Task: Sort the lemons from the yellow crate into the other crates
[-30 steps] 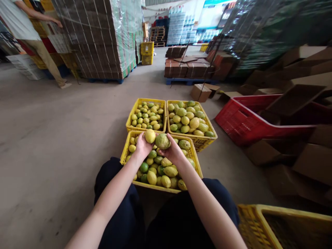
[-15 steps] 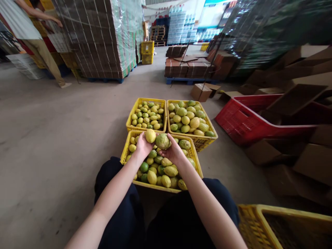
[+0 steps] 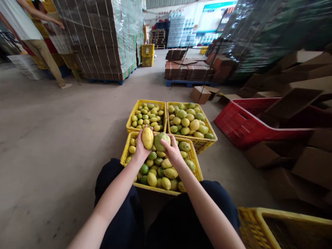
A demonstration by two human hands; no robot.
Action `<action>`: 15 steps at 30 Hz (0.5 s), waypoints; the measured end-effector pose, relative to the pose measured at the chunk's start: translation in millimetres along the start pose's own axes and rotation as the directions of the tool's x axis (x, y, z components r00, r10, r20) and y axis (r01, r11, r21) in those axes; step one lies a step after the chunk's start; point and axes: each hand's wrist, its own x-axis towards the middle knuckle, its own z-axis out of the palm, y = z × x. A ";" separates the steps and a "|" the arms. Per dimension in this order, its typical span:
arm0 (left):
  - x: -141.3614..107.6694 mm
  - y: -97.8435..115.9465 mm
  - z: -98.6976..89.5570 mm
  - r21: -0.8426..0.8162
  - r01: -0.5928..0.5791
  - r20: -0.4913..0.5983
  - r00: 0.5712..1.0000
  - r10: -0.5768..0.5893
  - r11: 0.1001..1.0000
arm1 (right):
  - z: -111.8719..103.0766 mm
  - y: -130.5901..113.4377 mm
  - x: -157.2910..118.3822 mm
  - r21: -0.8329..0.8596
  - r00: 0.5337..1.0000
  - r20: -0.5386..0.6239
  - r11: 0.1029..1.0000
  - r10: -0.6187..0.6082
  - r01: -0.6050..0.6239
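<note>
The red crate (image 3: 233, 121) is showing smooth plastic with a slight sheen; cardboard boxes (image 3: 313, 166) at the right are looking matt, while clear film (image 3: 129, 31) at upper left is gleaming glossily.

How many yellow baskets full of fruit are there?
3: the near basket, the back-left basket and the back-right basket. It's too dark inside the bottom-right basket to tell. More may be hidden.

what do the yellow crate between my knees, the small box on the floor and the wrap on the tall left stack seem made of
Yellow crate: probably moulded plastic, dull sheen; slotted walls.
Small box: likely matte cardboard; plain brown, straight edges.
Wrap: apparently glossy clear plastic film; see-through, bright wrinkled highlights.
</note>
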 end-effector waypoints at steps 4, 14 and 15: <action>-2.0 7.1 1.0 0.030 -0.060 -0.010 0.998 0.060 0.998 | -2.3 -3.7 -4.3 -0.141 0.962 0.129 0.956 -0.242 0.259; -6.5 18.2 -0.1 0.145 -0.148 0.063 0.988 0.140 0.978 | -7.7 5.3 -4.2 -0.299 0.858 0.163 0.804 -0.488 0.514; -6.4 19.6 0.1 0.146 -0.141 0.060 0.989 0.133 0.979 | -7.4 4.1 -5.3 -0.288 0.862 0.165 0.812 -0.480 0.507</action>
